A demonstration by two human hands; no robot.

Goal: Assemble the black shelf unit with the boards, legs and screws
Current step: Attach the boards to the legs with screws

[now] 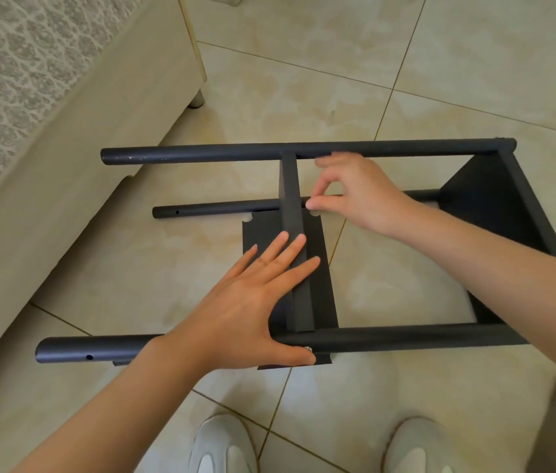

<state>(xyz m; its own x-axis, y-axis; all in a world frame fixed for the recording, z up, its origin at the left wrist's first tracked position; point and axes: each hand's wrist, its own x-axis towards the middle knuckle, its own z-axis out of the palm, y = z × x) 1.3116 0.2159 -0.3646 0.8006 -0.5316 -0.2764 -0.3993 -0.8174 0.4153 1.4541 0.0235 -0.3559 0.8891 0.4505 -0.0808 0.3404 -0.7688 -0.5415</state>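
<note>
The black shelf unit lies on its side on the tiled floor. Its far top leg (201, 153), lower far leg (215, 208) and near leg (406, 337) run left to right. An end board (495, 206) is fixed at the right. A middle board (292, 213) stands edge-up between the legs, and another black board (321, 264) lies flat beneath it. My left hand (252, 302) presses flat with straight fingers on the middle board, thumb by a silver screw (308, 349) in the near leg. My right hand (355, 192) pinches something small at the middle board's far corner; what it holds is hidden.
A beige sofa (65, 165) with a short metal foot (196, 99) runs along the left, close to the leg ends. My two white shoes (222, 445) stand at the bottom edge. Open floor tiles (406, 63) lie beyond and right of the unit.
</note>
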